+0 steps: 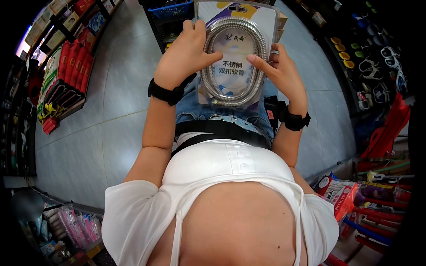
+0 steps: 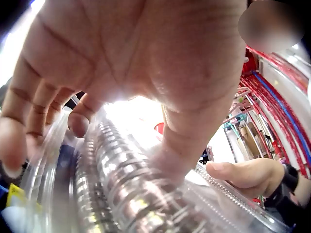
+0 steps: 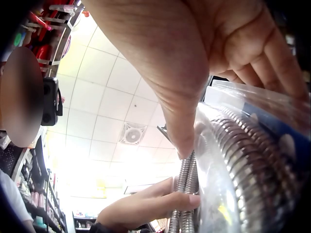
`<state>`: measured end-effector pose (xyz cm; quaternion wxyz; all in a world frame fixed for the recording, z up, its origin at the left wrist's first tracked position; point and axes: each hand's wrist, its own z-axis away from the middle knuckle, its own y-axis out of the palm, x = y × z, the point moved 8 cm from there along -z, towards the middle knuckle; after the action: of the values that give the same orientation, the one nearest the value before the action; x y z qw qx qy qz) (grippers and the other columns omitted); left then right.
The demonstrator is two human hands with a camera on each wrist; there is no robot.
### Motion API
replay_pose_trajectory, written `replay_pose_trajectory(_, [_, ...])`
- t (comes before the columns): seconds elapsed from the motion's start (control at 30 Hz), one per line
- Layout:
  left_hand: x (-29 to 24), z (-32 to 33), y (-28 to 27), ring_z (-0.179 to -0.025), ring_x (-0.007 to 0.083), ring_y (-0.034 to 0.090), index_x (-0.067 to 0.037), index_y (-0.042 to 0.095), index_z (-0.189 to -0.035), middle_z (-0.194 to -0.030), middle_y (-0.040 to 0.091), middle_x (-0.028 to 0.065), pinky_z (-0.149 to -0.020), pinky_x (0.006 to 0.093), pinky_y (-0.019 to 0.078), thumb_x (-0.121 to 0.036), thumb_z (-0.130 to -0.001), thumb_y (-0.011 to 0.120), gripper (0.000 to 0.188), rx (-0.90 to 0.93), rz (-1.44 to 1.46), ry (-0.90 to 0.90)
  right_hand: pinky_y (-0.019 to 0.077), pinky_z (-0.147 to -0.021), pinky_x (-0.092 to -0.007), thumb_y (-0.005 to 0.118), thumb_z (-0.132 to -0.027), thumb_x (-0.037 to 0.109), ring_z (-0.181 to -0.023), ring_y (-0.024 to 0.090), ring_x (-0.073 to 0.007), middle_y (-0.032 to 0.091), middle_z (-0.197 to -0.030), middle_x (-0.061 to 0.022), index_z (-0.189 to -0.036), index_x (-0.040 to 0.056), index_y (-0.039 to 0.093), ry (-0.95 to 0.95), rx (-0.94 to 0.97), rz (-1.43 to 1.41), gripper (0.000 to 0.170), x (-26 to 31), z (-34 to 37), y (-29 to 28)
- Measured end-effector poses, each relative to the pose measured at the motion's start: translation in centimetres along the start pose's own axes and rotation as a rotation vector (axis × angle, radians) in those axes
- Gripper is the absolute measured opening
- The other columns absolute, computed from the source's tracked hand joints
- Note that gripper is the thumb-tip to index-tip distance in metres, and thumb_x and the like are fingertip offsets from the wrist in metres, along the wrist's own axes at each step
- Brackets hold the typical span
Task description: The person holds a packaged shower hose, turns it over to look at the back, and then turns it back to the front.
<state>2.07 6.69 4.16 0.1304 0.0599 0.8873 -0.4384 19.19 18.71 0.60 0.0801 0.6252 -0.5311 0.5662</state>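
Note:
A blister pack [image 1: 233, 51] on a white, purple and yellow card stands upright before the person in the head view, held in both hands. Inside it lies a coiled silver metal hose [image 1: 258, 35], its ribs close up in the left wrist view [image 2: 131, 187]. The left hand [image 1: 184, 55] grips the pack's left edge, its thumb across the clear front. At the opposite edge, the right hand [image 1: 284, 73] holds on with its thumb on the front and its other fingers partly hidden behind the side. In the right wrist view, the plastic shell [image 3: 209, 170] bulges over the hose.
A blue basket [image 1: 171, 9] sits just beyond the pack. Red packages [image 1: 73, 66] fill a low shelf at the left. Goggles [image 1: 370, 66] hang on the right rack, with red-handled goods [image 1: 377, 217] lower right. Grey floor tiles [image 1: 124, 88] run between the shelves.

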Motion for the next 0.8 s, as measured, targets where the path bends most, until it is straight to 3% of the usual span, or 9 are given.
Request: replay_pose_trajectory(0.8, [0.16, 0.03, 0.08, -0.082, 0.0427, 0.063, 0.008, 0.044, -0.101, -0.098, 0.048, 0.0256, -0.069, 0.0429, 0.0552, -0.03, -0.07, 0.074, 0.057, 0.035, 0.028, -0.052, 0.0553, -0.061, -0.0332, 0.074, -0.069, 0.066, -0.073, 0.069, -0.0281, 0.065, -0.081, -0.0238, -0.109, -0.0129, 0.052, 0.007, -0.002, 0.064, 0.091, 0.24, -0.04, -0.15])
